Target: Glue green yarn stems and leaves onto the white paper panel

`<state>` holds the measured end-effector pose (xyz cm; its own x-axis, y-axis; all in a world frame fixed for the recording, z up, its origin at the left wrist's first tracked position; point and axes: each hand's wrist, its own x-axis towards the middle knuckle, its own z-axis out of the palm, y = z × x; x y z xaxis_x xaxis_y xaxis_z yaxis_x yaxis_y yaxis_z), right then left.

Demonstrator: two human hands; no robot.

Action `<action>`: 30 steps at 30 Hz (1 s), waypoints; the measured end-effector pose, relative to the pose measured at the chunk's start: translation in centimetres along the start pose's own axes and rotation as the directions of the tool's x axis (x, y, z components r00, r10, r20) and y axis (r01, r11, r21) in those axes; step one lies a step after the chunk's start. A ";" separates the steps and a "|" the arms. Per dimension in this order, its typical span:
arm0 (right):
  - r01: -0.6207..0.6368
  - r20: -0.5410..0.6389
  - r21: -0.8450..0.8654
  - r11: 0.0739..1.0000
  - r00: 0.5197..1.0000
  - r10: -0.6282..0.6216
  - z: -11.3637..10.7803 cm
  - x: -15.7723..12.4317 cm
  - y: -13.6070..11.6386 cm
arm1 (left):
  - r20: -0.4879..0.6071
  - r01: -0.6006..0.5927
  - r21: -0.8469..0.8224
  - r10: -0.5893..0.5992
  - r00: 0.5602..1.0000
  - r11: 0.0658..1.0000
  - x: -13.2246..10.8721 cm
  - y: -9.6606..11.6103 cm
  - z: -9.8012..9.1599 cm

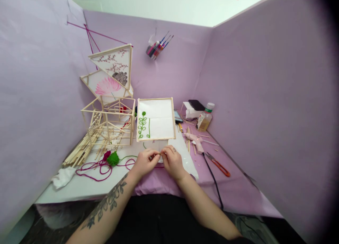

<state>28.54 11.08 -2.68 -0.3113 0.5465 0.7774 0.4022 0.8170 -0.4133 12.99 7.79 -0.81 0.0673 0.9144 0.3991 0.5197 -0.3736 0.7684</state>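
My left hand (145,162) and my right hand (172,161) meet at the near middle of the table, fingertips pinched together on something thin between them, too small to name. Just beyond them a wooden frame with white paper (155,119) stands tilted up, with a green yarn plant design (142,125) on its left side. A ball of green yarn (113,158) lies left of my left hand, and a strand runs from it toward my hands. Magenta yarn (93,168) loops across the table beside it.
Open stick-frame boxes (109,122) and painted paper panels (112,72) stand at the back left, loose sticks (78,152) beside them. A pink glue gun (195,141), orange snips (219,164), a glue bottle (204,118) and a phone (196,104) lie right. Purple partition walls enclose the table.
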 end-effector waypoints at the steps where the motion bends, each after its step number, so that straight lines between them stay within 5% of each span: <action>1: -0.008 0.004 0.005 1.000 1.000 0.008 0.0 0.0 0.0 | -0.004 -0.014 0.006 0.014 1.000 1.000 0.0 0.0 0.0; 12: -0.050 0.065 0.072 0.996 0.997 0.046 0.1 0.0 0.1 | 0.008 -0.053 0.049 0.053 0.999 0.997 0.1 -0.2 -0.1; 19: -0.137 -0.001 0.257 0.957 0.990 0.142 -0.4 0.3 -0.2 | 0.008 0.003 0.001 -0.003 1.000 1.000 0.3 0.0 -0.2; 30: -0.166 0.108 0.233 0.958 0.984 0.144 -0.2 0.2 -0.1 | 0.027 -0.036 0.048 0.034 0.999 0.998 0.2 0.0 -0.1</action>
<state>28.59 11.06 -2.34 -0.3411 0.6750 0.6543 0.2368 0.7353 -0.6351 12.97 7.93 -0.68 0.1081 0.9050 0.4115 0.5573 -0.3979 0.7287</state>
